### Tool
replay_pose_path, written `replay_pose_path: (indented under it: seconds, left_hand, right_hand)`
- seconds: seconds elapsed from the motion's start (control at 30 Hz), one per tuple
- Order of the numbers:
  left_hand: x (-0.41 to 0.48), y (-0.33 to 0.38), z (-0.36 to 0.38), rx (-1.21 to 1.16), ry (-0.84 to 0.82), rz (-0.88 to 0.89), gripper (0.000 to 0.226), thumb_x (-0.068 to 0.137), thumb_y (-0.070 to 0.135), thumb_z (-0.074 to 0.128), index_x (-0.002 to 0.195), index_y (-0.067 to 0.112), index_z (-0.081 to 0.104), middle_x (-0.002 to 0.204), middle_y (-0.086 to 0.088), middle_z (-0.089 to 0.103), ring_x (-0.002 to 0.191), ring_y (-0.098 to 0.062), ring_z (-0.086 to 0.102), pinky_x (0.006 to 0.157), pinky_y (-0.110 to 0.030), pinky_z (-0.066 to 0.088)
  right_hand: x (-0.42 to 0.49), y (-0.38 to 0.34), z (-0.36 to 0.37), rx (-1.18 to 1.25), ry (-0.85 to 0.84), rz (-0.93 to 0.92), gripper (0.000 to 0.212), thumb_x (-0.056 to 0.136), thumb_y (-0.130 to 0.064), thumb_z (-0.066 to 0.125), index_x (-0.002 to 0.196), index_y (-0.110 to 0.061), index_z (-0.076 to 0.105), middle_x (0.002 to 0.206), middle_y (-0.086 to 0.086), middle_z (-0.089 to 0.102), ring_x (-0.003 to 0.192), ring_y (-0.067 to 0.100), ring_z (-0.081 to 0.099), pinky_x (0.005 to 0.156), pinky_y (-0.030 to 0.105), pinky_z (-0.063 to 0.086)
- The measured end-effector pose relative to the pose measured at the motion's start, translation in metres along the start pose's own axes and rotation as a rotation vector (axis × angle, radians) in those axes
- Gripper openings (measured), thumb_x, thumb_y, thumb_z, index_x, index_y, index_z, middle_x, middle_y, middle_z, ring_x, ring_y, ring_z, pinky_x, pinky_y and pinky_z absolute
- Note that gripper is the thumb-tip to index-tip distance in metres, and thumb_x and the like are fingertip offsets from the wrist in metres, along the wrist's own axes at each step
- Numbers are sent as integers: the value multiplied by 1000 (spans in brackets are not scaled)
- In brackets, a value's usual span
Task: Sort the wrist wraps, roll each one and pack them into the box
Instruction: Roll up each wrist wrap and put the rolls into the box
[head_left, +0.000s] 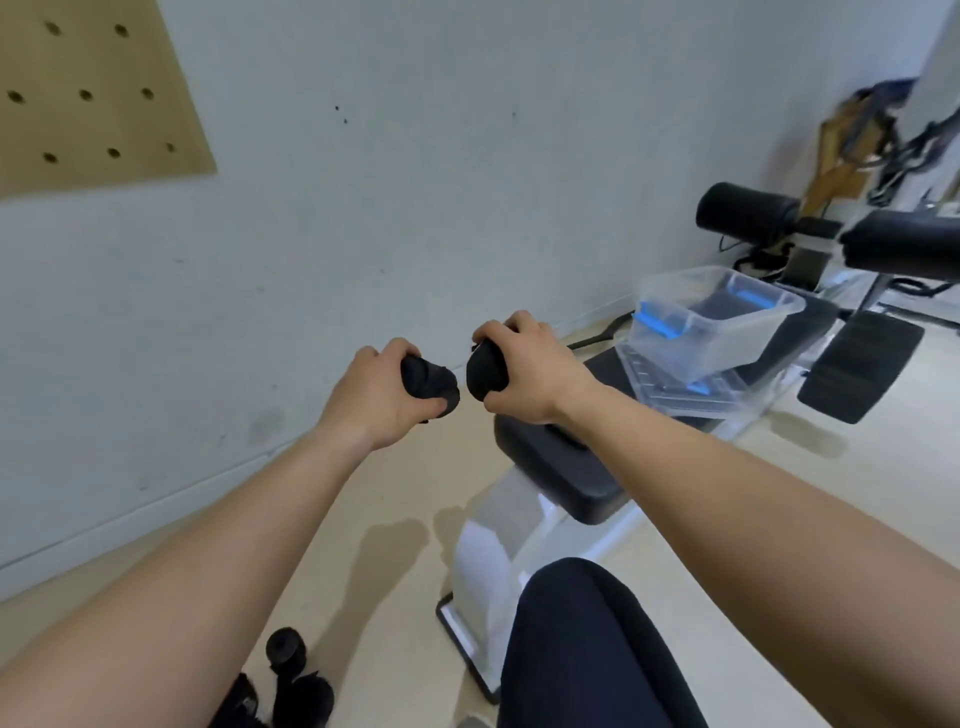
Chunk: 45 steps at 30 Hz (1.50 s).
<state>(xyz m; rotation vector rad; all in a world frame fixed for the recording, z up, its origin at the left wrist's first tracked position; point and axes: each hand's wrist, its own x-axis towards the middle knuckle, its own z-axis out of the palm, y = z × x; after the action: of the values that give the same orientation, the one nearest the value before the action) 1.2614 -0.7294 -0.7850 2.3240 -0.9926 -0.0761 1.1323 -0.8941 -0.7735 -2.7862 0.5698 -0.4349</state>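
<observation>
Left hand (374, 389) clenches left wrap (428, 387), right hand (524, 374) right wrap (485, 374), both rolled, left of the box (717, 322). Seemingly finished: keep squeezed until boxed.

**Two wraps in hand, others on the floor, box open**

One black rolled wrist wrap (428, 387) is gripped in the left hand (374, 395). A second black roll (485, 371) is gripped in the right hand (530, 369), and the two almost touch end to end. More black rolls (291, 675) lie together on the floor at lower left. The clear box (717, 332), with blue latches, stands open on its lid (670, 387), well off to the right.
</observation>
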Motion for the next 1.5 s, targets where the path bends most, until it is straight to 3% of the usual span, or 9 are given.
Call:
replay_pose_path:
  seconds: [0.4, 0.57, 0.7, 0.9, 1.03, 1.17, 1.3, 1.43, 1.5]
  left_hand:
    - [104, 178, 58, -85, -14, 292, 65, 81, 38, 84, 136, 26, 51, 120, -3, 47, 101, -21, 50, 87, -30, 40]
    - [159, 236, 108, -134, -58, 344, 65, 81, 34, 83, 137, 26, 50, 123, -4, 43, 107, -27, 54, 93, -33, 46]
    - [202, 274, 146, -94, -92, 414, 65, 80, 31, 81, 137, 27, 49, 130, -7, 42, 115, -31, 52, 97, -39, 49]
    - [245, 309, 192, 272, -248, 535, 62, 84, 24, 76, 137, 31, 46, 130, -10, 51, 121, -35, 46, 89, -42, 43]
    - [258, 313, 211, 414, -427, 533, 57, 83, 33, 80, 132, 40, 52, 125, 2, 61, 119, -28, 50, 93, -42, 29]
    - [261, 301, 219, 508, -455, 531, 43, 87, 55, 73, 125, 45, 56, 124, 3, 62, 117, -27, 47, 93, -43, 26]
    - [257, 296, 223, 635, -510, 492, 49, 92, 69, 59, 131, 39, 64, 132, 1, 61, 127, -28, 40, 103, -45, 27]
    - [253, 289, 224, 595, -449, 494, 34, 102, 50, 50, 124, 33, 70, 128, -4, 62, 119, -27, 38, 99, -44, 27]
    - [251, 279, 224, 494, -320, 505, 33, 99, 43, 54, 128, 32, 67, 133, -7, 54, 127, -31, 37, 102, -44, 32]
  right_hand:
    - [-2, 174, -122, 108, 344, 361, 73, 81, -20, 77, 146, -25, 43, 139, 11, 42, 122, 34, 52, 105, 44, 49]
    - [16, 247, -135, 176, 437, 548, 85, 75, -17, 83, 145, -16, 37, 140, 14, 46, 127, 33, 50, 107, 49, 47]
    - [26, 292, -128, 196, 362, 635, 80, 72, -19, 87, 139, -15, 42, 132, 12, 53, 122, 30, 54, 100, 43, 53]
    - [39, 323, -108, 139, 96, 584, 71, 76, -38, 84, 136, -24, 50, 119, -3, 59, 112, 20, 58, 95, 37, 51]
    - [48, 326, -96, 22, -101, 574, 49, 81, -46, 73, 122, -27, 54, 113, 0, 63, 106, 22, 59, 100, 45, 50]
    - [48, 321, -94, -38, -154, 561, 23, 87, -49, 66, 100, -33, 56, 101, -5, 64, 103, 20, 58, 101, 46, 44]
    - [49, 315, -85, -172, -239, 544, 29, 97, -44, 47, 115, -32, 66, 113, -6, 69, 110, 20, 57, 99, 47, 34]
    - [46, 306, -79, -213, -202, 594, 35, 102, -35, 33, 117, -30, 65, 122, -1, 64, 117, 25, 49, 106, 55, 24]
    - [42, 302, -76, -244, -68, 664, 36, 101, -40, 37, 126, -27, 59, 135, 8, 50, 130, 33, 37, 109, 60, 25]
